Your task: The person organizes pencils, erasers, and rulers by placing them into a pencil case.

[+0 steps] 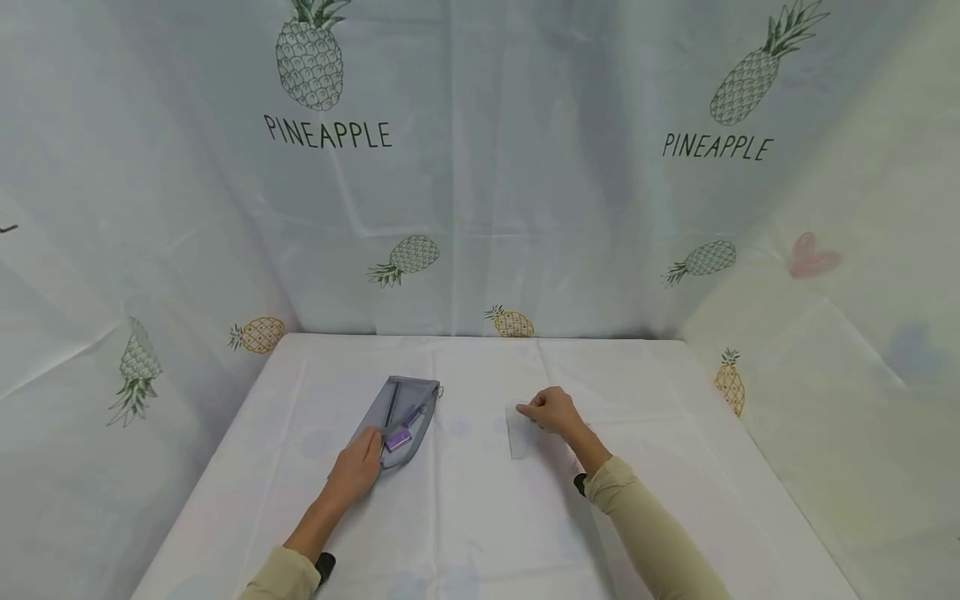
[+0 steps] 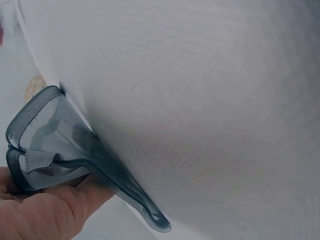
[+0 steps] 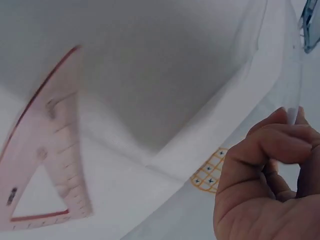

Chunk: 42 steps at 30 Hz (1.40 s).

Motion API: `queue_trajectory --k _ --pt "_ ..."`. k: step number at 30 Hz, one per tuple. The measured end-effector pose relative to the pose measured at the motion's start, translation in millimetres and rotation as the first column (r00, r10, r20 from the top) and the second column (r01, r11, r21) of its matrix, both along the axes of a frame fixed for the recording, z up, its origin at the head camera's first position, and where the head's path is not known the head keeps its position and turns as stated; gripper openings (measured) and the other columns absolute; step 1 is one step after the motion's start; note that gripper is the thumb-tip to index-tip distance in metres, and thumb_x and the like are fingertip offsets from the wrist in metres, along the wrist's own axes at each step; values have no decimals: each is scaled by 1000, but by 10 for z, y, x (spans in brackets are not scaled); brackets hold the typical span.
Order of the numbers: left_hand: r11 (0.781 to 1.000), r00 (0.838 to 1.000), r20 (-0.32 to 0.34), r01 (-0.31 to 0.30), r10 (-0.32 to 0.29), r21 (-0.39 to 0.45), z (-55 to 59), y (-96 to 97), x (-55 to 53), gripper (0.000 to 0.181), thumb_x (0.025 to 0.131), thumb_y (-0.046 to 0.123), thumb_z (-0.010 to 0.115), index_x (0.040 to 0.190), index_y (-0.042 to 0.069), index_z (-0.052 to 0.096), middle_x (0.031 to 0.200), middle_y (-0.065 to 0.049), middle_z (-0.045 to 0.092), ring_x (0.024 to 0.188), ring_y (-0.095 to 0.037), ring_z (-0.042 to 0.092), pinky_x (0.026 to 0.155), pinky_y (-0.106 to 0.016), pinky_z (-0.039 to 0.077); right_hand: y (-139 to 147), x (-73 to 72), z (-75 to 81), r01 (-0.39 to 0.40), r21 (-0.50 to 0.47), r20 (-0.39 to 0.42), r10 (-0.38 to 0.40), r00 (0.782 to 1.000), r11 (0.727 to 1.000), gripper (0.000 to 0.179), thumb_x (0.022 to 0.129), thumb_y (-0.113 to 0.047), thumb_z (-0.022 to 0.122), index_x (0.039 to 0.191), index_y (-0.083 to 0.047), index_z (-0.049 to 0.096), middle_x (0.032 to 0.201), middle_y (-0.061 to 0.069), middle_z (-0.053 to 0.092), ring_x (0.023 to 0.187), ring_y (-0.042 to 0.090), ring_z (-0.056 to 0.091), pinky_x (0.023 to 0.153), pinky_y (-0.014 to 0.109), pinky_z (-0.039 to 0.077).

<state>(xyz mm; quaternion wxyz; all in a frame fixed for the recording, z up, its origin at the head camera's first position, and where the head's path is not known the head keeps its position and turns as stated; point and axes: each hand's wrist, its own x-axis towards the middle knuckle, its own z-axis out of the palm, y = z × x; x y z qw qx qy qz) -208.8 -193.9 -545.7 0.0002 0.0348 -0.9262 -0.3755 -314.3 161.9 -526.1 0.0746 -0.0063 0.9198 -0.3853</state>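
Observation:
A grey mesh zip pouch (image 1: 408, 396) lies to the left on the table, and my left hand (image 1: 355, 468) grips its near edge. Inside the pouch, a purple block-like item (image 1: 397, 439) and a slim purple item (image 1: 414, 414) show through the mesh. In the left wrist view, the zipped edge of the pouch (image 2: 100, 170) stands above my thumb. My right hand (image 1: 553, 410) pinches the top of a thin, clear, flat piece (image 1: 519, 437), seen only faintly; its kind is unclear. Beneath that hand's wrist, a pinkish clear set square (image 3: 70, 145) rests on the cloth.
A white cloth covers the table (image 1: 480, 533). Pineapple-printed curtains (image 1: 510, 183) hang along the back and both sides, meeting the table's far edge.

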Motion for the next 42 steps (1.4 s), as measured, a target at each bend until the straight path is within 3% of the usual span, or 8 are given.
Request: queue_trajectory --k 7,14,17,20,27,33,38,42 --pt "1000 1000 -17 -3 3 2 12 -6 -5 28 108 24 32 109 7 54 74 -6 46 79 -24 51 71 -40 42 -191 22 16 -7 -132 44 13 999 991 28 91 -27 72 75 -6 63 72 12 66 53 12 52 50 24 44" --pt "1000 999 -33 7 -7 9 39 -20 2 27 107 22 33 110 5 54 77 -7 49 81 -26 52 74 -43 44 -391 26 7 -23 -221 23 29 999 975 29 93 -24 70 81 3 68 73 16 68 52 11 52 49 22 43" --pt "1000 999 -33 3 -2 10 53 -22 3 27 107 22 33 107 5 53 73 -8 46 79 -26 51 72 -43 43 -508 13 4 -25 -297 36 37 999 955 33 93 -24 69 89 9 70 66 12 65 51 10 52 49 21 45" --pt "1000 999 -33 -1 1 11 58 -20 2 28 107 22 32 109 5 54 80 -11 53 83 -29 54 75 -46 45 -644 13 -5 -6 -374 98 46 994 927 35 95 -24 68 95 11 70 64 6 63 52 9 54 50 21 47" --pt "1000 1000 -28 -2 2 14 57 -9 -10 27 107 22 31 104 6 51 81 -11 53 81 -28 52 73 -44 44 -995 45 -83 18 -488 233 110 966 873 32 96 -19 65 102 12 68 67 4 63 55 8 58 54 21 51" --pt "999 1000 -13 -15 16 43 66 -39 -14 36 108 25 29 118 2 55 110 -22 63 105 -39 60 86 -52 47 -1258 86 -121 16 -527 274 152 950 850 24 95 -10 63 101 13 68 69 5 65 58 10 60 57 22 53" --pt "997 1000 23 -21 19 74 60 -50 -30 34 108 27 28 110 5 54 88 -12 55 83 -25 52 73 -40 43 -1431 89 -164 35 -554 289 152 945 831 22 94 -6 62 102 13 68 70 5 66 59 9 62 58 22 54" --pt "998 1000 5 -16 16 59 35 -55 -25 30 108 24 30 107 5 53 79 -6 48 77 -22 49 69 -36 41 -1554 84 -196 54 -580 304 154 940 813 19 91 -2 60 101 14 67 71 6 66 58 10 64 59 23 56"
